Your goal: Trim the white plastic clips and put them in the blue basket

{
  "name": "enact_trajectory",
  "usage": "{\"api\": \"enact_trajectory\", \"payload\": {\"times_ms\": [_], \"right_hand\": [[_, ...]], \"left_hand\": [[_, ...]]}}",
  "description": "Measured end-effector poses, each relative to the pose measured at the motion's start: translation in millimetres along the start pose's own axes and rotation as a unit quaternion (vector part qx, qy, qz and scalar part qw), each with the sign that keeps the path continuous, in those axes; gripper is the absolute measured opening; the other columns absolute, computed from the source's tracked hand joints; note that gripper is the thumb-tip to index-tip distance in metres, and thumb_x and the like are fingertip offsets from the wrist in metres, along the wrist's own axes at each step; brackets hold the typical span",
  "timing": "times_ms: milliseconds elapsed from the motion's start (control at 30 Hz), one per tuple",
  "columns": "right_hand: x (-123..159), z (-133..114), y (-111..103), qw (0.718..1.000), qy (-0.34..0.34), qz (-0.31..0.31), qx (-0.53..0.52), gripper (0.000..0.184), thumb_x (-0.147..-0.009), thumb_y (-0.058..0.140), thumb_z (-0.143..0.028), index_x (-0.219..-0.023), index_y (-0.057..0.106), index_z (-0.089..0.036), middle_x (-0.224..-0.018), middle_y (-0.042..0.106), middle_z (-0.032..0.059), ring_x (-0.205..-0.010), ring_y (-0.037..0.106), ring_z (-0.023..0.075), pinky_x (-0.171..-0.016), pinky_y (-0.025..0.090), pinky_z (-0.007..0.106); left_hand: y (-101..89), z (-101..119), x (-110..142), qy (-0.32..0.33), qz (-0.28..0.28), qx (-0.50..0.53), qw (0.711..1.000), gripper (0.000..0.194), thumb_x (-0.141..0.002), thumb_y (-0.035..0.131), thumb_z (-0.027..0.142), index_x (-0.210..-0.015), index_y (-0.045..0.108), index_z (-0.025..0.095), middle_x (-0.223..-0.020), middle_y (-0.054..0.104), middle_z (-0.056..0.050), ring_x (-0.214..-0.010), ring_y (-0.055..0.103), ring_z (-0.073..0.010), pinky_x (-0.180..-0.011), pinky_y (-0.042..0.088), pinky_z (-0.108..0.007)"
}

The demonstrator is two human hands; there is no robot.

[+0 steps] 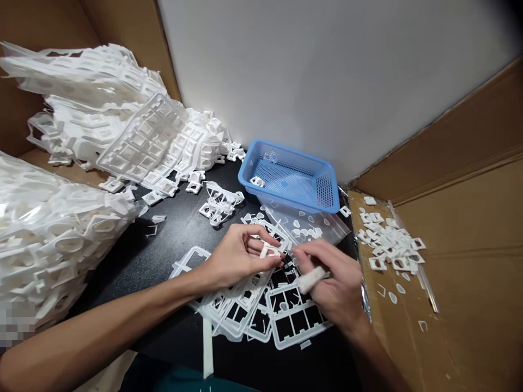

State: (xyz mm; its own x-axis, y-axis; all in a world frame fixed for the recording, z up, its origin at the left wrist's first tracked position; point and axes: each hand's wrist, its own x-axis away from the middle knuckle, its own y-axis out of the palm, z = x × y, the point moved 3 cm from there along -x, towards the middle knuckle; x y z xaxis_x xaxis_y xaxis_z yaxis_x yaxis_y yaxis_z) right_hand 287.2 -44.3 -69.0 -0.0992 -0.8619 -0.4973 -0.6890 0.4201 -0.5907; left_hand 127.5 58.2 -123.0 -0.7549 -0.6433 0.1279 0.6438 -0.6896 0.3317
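My left hand [241, 253] pinches a small white plastic frame piece [269, 250] between thumb and fingers over the middle of the work surface. Close on its right, my right hand [335, 283] is closed around a tool with a white wrapped handle [312, 279]; its tip is too small to make out and points toward the piece. Beneath both hands lie several white plastic grid frames [281, 338], some overlapping. Thin white offcuts are scattered over and between them.
A blue perforated basket [290, 204] with a white piece inside stands at the back. Bags of white pieces [61, 239] and a clear tray [143, 136] crowd the left. More loose pieces [392, 245] lie on cardboard at right, beside a thin rod [427, 288]. Cardboard walls flank both sides.
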Motion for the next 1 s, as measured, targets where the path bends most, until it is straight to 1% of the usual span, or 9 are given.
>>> {"api": "enact_trajectory", "payload": {"times_ms": [133,200,300,367,467,533,633,800,1000], "right_hand": [[15,-9,-15,0.968,-0.061,0.245,-0.016,0.036,-0.104,0.044,-0.031,-0.107,0.080,-0.027,-0.092,0.074,0.0097,-0.085,0.071,0.0299,-0.066,0.056,0.047],[19,-6,-18,0.963,-0.032,0.265,-0.036,0.054,-0.107,0.030,-0.046,-0.103,0.080,-0.027,-0.094,0.073,0.0131,-0.092,0.072,0.0347,-0.071,0.058,0.053],[18,3,-17,0.980,0.040,0.190,-0.048,0.061,-0.108,0.025,-0.056,-0.110,0.078,-0.025,-0.090,0.073,0.0124,-0.084,0.074,0.0308,-0.066,0.059,0.047],[15,8,-13,0.991,0.067,0.108,-0.045,0.046,-0.108,0.040,-0.051,-0.116,0.076,-0.024,-0.092,0.076,0.0096,-0.079,0.075,0.0265,-0.064,0.061,0.041],[10,6,-6,0.999,0.035,0.018,-0.005,0.019,-0.098,0.071,-0.030,-0.116,0.075,-0.025,-0.096,0.080,0.0043,-0.080,0.076,0.0213,-0.071,0.063,0.034],[6,4,-5,1.000,0.000,0.013,0.006,0.025,-0.090,0.079,-0.015,-0.112,0.075,-0.025,-0.094,0.079,0.0015,-0.076,0.075,0.0176,-0.070,0.062,0.030],[2,3,-4,0.998,-0.041,-0.008,-0.038,0.027,-0.087,0.075,-0.003,-0.107,0.074,-0.021,-0.095,0.078,0.0023,-0.083,0.074,0.0171,-0.075,0.063,0.030],[1,7,1,0.992,-0.043,-0.100,-0.065,0.020,-0.089,0.070,-0.001,-0.101,0.071,-0.017,-0.117,0.076,0.0091,-0.108,0.074,0.0200,-0.094,0.062,0.034],[6,11,6,0.993,-0.026,-0.104,-0.056,0.017,-0.092,0.068,-0.003,-0.103,0.069,-0.017,-0.123,0.078,0.0092,-0.112,0.076,0.0165,-0.103,0.060,0.028]], "left_hand": [[-2.9,-1,-2,0.000,0.012,-0.020,1.000,0.028,-0.078,0.089,0.023,-0.096,0.073,0.009,-0.072,0.076,-0.007,-0.061,0.072,-0.0126,-0.057,0.055,-0.020],[-2.8,-2,-2,0.010,0.012,-0.039,0.999,0.027,-0.080,0.088,0.025,-0.096,0.074,0.009,-0.064,0.071,-0.003,-0.054,0.066,-0.0098,-0.051,0.050,-0.019],[-1.0,-4,0,0.015,0.012,-0.055,0.998,0.026,-0.081,0.086,0.025,-0.098,0.074,0.009,-0.064,0.070,-0.004,-0.053,0.064,-0.0102,-0.049,0.048,-0.020],[0.5,-6,1,0.004,0.012,-0.056,0.998,0.027,-0.081,0.086,0.024,-0.099,0.074,0.008,-0.068,0.073,-0.006,-0.057,0.067,-0.0124,-0.051,0.049,-0.021],[1.2,-9,2,-0.014,0.024,-0.049,0.998,0.026,-0.080,0.085,0.023,-0.099,0.073,0.009,-0.071,0.076,-0.008,-0.060,0.070,-0.0139,-0.052,0.051,-0.021],[0.5,-10,2,-0.022,0.034,-0.038,0.998,0.025,-0.080,0.086,0.021,-0.098,0.072,0.009,-0.074,0.077,-0.009,-0.061,0.072,-0.0140,-0.054,0.053,-0.020],[-1.0,-9,1,-0.022,0.047,-0.024,0.998,0.024,-0.079,0.086,0.019,-0.097,0.073,0.009,-0.076,0.079,-0.010,-0.064,0.074,-0.0139,-0.057,0.056,-0.019],[-3.1,-4,2,-0.023,0.073,-0.030,0.997,0.024,-0.077,0.086,0.015,-0.097,0.075,0.008,-0.077,0.080,-0.009,-0.064,0.075,-0.0131,-0.059,0.059,-0.017],[-2.3,-1,3,0.000,0.077,-0.067,0.995,0.023,-0.078,0.086,0.016,-0.098,0.076,0.009,-0.081,0.082,-0.011,-0.066,0.077,-0.0149,-0.060,0.060,-0.017]]}}
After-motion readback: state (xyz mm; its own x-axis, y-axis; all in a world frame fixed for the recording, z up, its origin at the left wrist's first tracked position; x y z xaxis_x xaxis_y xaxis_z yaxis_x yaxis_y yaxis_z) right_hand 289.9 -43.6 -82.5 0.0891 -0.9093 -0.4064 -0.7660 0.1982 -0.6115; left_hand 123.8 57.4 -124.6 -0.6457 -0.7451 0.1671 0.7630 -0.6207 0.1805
